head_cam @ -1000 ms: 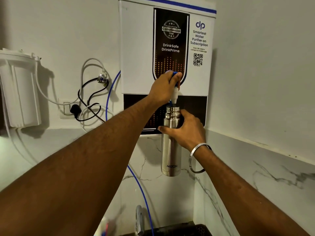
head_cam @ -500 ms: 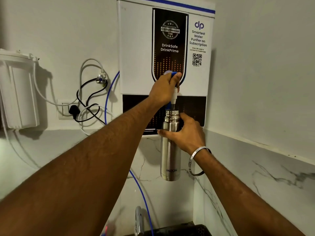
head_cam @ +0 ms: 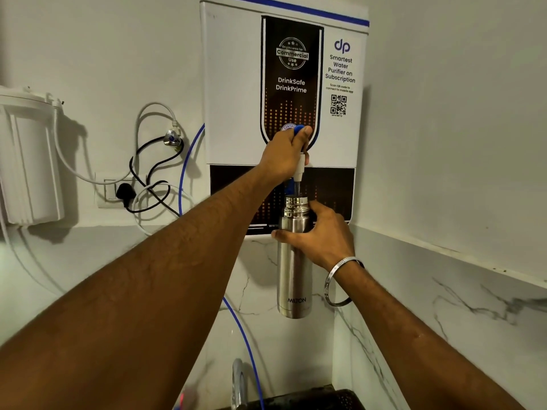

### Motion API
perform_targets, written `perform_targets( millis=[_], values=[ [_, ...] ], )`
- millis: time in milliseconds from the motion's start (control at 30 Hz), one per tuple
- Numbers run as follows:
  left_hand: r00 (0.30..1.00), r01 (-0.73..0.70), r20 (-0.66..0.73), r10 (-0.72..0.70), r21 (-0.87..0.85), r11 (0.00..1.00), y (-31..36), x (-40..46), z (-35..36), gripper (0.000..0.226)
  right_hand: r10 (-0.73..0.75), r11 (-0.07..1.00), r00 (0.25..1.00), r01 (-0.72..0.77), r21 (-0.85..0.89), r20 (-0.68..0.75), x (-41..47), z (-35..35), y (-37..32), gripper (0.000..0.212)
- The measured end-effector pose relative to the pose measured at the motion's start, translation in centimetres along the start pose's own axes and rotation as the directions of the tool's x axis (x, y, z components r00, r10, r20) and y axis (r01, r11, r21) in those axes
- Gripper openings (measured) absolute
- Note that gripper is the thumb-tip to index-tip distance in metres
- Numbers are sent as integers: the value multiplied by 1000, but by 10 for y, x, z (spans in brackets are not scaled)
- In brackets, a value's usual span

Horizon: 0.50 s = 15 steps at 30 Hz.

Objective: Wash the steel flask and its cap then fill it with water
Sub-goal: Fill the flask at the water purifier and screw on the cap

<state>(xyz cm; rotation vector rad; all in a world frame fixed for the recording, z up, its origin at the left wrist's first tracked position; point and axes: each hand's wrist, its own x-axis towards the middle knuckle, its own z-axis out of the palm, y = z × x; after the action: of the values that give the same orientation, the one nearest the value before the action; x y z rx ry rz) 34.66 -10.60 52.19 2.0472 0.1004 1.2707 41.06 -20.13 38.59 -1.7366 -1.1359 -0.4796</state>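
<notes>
"MILTON" flask (head_cam: 293, 270) under "DrinkSafe DrinkPrime" purifier (head_cam: 236, 84).

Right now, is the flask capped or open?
Open. The steel flask shows bare neck threads, no cap, mouth under the white spout; the right hand grips it upright.
</notes>
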Motion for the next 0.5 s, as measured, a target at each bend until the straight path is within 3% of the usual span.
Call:
perform_targets(
  millis=[233,500],
  values=[
    [1000,-7,-9,7,10,1000,-3,1,2,34,-7,1000,1000,7,-29,2,0,-4,-1,59],
    [1000,-14,-6,13,-15,1000,-5,1,2,33,0,999,1000,1,-33,8,0,0,-3,67]
  ],
)
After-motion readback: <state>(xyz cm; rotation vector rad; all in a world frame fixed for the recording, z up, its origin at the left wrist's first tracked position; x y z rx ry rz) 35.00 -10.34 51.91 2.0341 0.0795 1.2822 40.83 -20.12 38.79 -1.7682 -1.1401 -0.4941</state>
